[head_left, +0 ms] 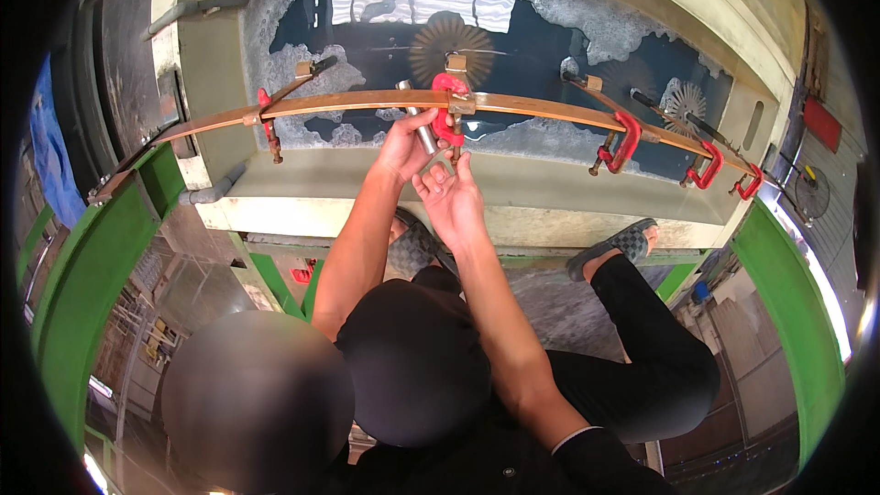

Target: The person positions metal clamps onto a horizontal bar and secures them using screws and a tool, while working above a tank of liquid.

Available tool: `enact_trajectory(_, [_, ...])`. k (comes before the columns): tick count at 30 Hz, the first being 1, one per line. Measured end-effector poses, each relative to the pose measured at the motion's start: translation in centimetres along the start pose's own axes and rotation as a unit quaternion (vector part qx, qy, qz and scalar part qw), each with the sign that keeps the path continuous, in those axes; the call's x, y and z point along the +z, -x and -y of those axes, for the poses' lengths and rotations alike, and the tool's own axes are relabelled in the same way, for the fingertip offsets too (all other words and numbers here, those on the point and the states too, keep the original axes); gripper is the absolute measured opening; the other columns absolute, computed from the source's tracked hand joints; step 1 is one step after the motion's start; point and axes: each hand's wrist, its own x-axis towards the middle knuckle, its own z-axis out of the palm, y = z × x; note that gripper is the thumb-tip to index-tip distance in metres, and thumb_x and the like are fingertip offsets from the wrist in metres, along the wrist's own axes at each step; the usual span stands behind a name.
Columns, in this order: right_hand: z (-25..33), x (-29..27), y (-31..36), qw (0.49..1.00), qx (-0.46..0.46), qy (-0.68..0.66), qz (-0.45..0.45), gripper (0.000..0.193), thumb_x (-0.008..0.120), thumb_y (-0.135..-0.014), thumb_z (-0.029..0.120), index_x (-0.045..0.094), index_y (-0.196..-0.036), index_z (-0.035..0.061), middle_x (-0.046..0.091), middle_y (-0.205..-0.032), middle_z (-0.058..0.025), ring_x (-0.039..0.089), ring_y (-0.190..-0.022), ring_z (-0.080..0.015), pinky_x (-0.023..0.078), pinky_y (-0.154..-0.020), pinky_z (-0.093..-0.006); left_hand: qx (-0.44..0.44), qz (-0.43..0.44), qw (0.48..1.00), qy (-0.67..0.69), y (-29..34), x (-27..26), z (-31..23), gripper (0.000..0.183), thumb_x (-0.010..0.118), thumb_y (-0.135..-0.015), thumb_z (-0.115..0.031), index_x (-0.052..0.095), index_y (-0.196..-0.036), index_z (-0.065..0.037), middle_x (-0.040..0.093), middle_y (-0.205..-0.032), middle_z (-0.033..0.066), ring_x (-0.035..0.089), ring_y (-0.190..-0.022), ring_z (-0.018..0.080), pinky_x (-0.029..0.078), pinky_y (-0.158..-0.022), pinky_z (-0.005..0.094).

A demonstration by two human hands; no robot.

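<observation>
A long copper bar [348, 104] runs across the tank in front of me. Near its middle sits a red C-clamp [447, 84], upright around the bar beside a brass-coloured hanger block [463, 103]. My left hand [403, 148] is closed around a silver metal tube [427, 139], which slants up past the bar just left of the clamp. From below, my right hand [449, 197] reaches the clamp's screw [456, 154], its thumb and fingertips at the lower end. The remaining fingers are curled. Whether the tube touches the clamp cannot be made out.
The pale-walled tank [587, 197] holds dark liquid with grey foam [605, 23]. More red clamps [626, 142] grip the bar left and right. Ribbed round shapes [686, 108] show in the liquid. Green beams [101, 247] flank me; my sandalled foot [623, 243] rests beside the tank.
</observation>
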Motion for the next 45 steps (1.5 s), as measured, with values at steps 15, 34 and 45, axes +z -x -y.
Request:
enact_trajectory(15, [3.5, -3.2, -1.7, 0.944, -0.074, 0.320, -0.027, 0.058, 0.029, -0.098, 0.053, 0.047, -0.129, 0.0078, 0.058, -0.118, -0.0116, 0.056, -0.109, -0.0209, 0.040, -0.096, -0.0371, 0.061, -0.108, 0.978, -0.169, 1.2, -0.8, -1.1, 0.027, 0.059, -0.091, -0.021, 0.055, -0.111, -0.003, 0.064, -0.098, 0.0083, 0.063, -0.087, 0.0193, 0.054, -0.067, 0.0320])
enact_trajectory(34, [9.6, -0.4, -5.5, 0.687, 0.032, 0.705, 0.173, 0.030, 0.058, -0.093, 0.026, 0.061, -0.115, 0.0050, 0.064, -0.096, 0.0010, 0.056, -0.088, -0.0069, 0.046, -0.080, -0.0266, 0.141, 0.039, 0.483, -0.864, 5.5, 1.5, -2.4, 0.026, 0.060, -0.077, -0.018, 0.058, -0.098, -0.003, 0.063, -0.089, 0.0175, 0.060, -0.089, 0.0360, 0.045, -0.081, 0.0456])
enact_trajectory(45, [9.3, -0.6, -5.2, 0.678, 0.011, 0.717, 0.160, 0.031, 0.058, -0.093, 0.027, 0.062, -0.111, 0.0025, 0.064, -0.095, -0.0002, 0.054, -0.086, -0.0073, 0.045, -0.079, -0.0274, 0.217, 0.030, 0.450, -0.866, 5.3, 1.0, -2.9, 0.023, 0.058, -0.082, -0.011, 0.054, -0.104, -0.005, 0.059, -0.103, 0.0131, 0.054, -0.102, 0.0312, 0.040, -0.087, 0.0424])
